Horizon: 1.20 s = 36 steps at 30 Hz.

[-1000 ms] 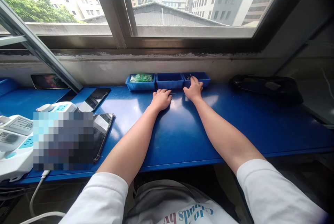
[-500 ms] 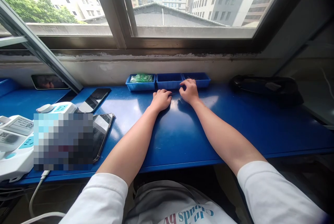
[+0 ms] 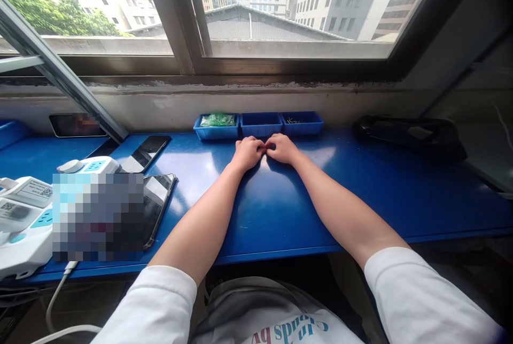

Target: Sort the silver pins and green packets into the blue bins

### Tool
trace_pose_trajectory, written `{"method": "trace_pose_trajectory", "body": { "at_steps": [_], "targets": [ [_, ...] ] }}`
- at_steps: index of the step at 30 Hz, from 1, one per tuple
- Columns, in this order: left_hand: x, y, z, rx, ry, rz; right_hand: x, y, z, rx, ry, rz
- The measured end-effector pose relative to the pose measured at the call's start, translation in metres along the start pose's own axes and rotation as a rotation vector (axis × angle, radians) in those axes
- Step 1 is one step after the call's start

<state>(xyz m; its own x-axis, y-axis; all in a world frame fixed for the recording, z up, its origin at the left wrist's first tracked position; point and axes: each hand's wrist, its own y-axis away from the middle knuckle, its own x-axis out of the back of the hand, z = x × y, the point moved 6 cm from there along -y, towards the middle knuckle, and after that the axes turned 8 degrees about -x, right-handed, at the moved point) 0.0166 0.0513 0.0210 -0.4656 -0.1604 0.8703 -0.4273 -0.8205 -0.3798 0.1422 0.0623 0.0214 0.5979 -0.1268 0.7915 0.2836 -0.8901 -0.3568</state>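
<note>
My left hand (image 3: 248, 153) and my right hand (image 3: 282, 149) meet fingertip to fingertip just above the blue tabletop (image 3: 276, 216). Both are closed in a pinch, and whatever lies between the fingers is too small and covered to make out. Close behind them stands a row of blue bins. The left bin (image 3: 217, 133) holds clear and green plastic packets (image 3: 218, 119). Inside the middle bin (image 3: 261, 130) is mostly shadow. Small thin pieces (image 3: 295, 120) lie in the right bin (image 3: 302, 129).
Two phones (image 3: 147, 153) (image 3: 158, 208) lie to the left, near a white power strip (image 3: 28, 226) with a cable (image 3: 58, 293). Another phone (image 3: 76, 126) leans at the wall. A dark case (image 3: 409, 133) sits at the right back, below the window frame (image 3: 296, 69).
My right hand has come from the edge of the right bin down and left to my left hand. A thin dark piece seen at my left fingertips is now hidden.
</note>
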Motion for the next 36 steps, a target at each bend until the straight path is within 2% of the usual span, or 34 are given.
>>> {"method": "trace_pose_trajectory", "body": {
  "at_steps": [18, 27, 32, 36],
  "targets": [
    [0.003, 0.001, 0.002, 0.004, -0.015, 0.013, -0.006, -0.006, 0.008, -0.062, -0.004, -0.028],
    [0.011, 0.002, 0.001, 0.040, -0.018, 0.147, 0.008, -0.001, 0.004, -0.101, -0.279, 0.073],
    [0.012, 0.002, 0.002, 0.050, 0.008, 0.133, 0.009, -0.002, 0.009, -0.132, -0.309, 0.111],
    [0.014, 0.002, 0.004, 0.016, 0.045, 0.166, 0.008, -0.003, 0.012, -0.153, -0.318, 0.111]
  ]
}}
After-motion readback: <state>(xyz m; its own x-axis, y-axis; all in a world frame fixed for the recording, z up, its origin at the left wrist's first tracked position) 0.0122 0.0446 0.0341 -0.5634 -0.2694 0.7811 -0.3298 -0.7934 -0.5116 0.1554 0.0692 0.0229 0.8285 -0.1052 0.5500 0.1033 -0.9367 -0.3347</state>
